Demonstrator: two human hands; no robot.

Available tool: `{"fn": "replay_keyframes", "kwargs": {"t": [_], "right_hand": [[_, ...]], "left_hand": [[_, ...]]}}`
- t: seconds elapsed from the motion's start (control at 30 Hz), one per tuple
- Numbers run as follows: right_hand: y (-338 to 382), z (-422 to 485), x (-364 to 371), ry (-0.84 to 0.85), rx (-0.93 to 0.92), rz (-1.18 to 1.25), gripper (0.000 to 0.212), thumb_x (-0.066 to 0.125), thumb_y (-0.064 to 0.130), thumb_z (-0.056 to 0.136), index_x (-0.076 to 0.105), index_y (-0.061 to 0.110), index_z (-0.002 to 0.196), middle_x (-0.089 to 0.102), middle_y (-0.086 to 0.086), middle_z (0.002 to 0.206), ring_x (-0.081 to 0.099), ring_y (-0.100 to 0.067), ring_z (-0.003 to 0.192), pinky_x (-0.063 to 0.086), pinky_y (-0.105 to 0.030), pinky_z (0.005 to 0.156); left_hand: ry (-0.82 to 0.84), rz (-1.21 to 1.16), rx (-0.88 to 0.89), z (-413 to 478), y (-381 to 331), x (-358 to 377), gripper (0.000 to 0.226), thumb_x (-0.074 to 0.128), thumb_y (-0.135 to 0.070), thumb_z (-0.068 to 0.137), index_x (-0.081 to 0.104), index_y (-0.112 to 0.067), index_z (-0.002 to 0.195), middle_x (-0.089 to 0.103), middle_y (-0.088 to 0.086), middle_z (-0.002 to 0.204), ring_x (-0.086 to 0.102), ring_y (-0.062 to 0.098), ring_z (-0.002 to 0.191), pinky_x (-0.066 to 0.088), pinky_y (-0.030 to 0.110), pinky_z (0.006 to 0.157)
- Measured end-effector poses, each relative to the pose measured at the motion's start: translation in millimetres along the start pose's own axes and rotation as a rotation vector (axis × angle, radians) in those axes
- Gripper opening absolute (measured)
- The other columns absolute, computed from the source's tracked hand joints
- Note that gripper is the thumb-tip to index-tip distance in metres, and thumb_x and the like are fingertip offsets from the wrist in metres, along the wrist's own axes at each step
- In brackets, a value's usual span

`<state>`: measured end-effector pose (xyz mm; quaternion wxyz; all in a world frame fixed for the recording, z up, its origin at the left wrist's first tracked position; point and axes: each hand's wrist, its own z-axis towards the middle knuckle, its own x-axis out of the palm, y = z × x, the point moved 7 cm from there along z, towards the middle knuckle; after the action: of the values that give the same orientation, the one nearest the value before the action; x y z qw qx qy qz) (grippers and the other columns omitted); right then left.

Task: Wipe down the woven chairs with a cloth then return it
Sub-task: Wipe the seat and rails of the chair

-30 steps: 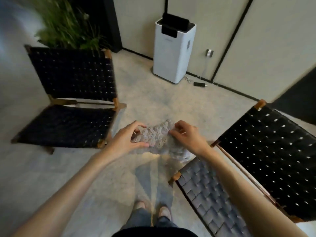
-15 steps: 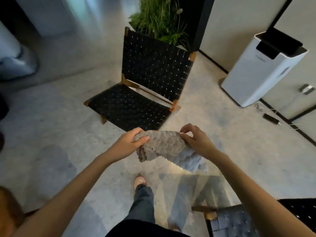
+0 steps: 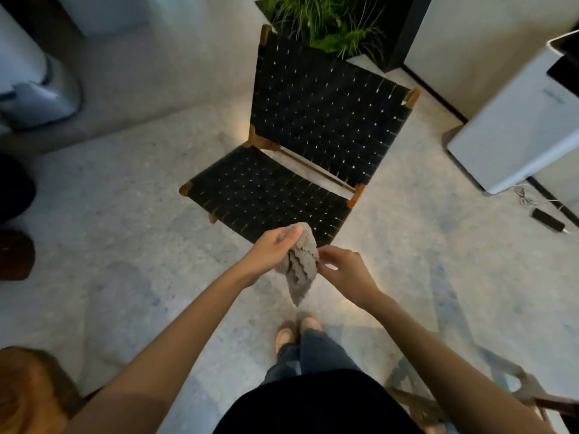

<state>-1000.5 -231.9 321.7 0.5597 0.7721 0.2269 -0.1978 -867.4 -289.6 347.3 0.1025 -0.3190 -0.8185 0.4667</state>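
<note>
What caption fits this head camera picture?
Left hand and right hand hold crumpled grey cloth before black woven chair.

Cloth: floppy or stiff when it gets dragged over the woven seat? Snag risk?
Probably floppy: the cloth hangs in limp folds below the left hand gripping its top. Likely light: the right hand seems to need only a fingertip pinch at its edge. Its knobbly texture may catch slightly on the woven chair straps.

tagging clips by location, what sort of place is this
Probably a lounge or waiting area: a black woven chair with wooden corners, a green grassy potted plant behind it, and a white boxy floor appliance.
</note>
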Motion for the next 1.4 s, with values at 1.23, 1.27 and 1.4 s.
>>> {"fn": "replay_keyframes", "kwargs": {"t": [1.23, 1.27, 1.4], "right_hand": [[-23.1, 309.5, 49.0, -0.159, 0.448, -0.289, 0.026, 0.049, 0.007, 0.095, 0.065, 0.007, 0.116, 0.058, -0.006, 0.118, 0.056, -0.022, 0.1, 0.04, -0.02, 0.08], [-23.9, 314.1, 50.5, -0.205, 0.46, -0.291, 0.026, 0.048, 0.007, 0.096, 0.066, 0.009, 0.115, 0.061, -0.007, 0.117, 0.056, -0.023, 0.102, 0.041, -0.022, 0.08], [-31.3, 333.0, 47.7, -0.324, 0.503, -0.292, 0.026, 0.047, 0.009, 0.097, 0.066, 0.012, 0.114, 0.065, -0.006, 0.115, 0.053, -0.023, 0.109, 0.043, -0.03, 0.082]], "left_hand": [[0.279, 0.918, 0.31, 309.4, 9.0, -266.0, 0.032, 0.047, -0.017, 0.098, 0.058, -0.014, 0.128, 0.062, 0.001, 0.125, 0.058, 0.015, 0.116, 0.045, 0.027, 0.1], [0.295, 0.964, 0.332, 317.1, 10.0, -269.8, 0.033, 0.048, -0.014, 0.098, 0.056, -0.013, 0.13, 0.062, 0.002, 0.126, 0.058, 0.017, 0.116, 0.044, 0.027, 0.101], [0.329, 0.969, 0.387, 348.5, 7.3, -278.8, 0.035, 0.052, -0.007, 0.095, 0.057, -0.011, 0.129, 0.063, 0.006, 0.124, 0.059, 0.02, 0.114, 0.045, 0.031, 0.099]]}}
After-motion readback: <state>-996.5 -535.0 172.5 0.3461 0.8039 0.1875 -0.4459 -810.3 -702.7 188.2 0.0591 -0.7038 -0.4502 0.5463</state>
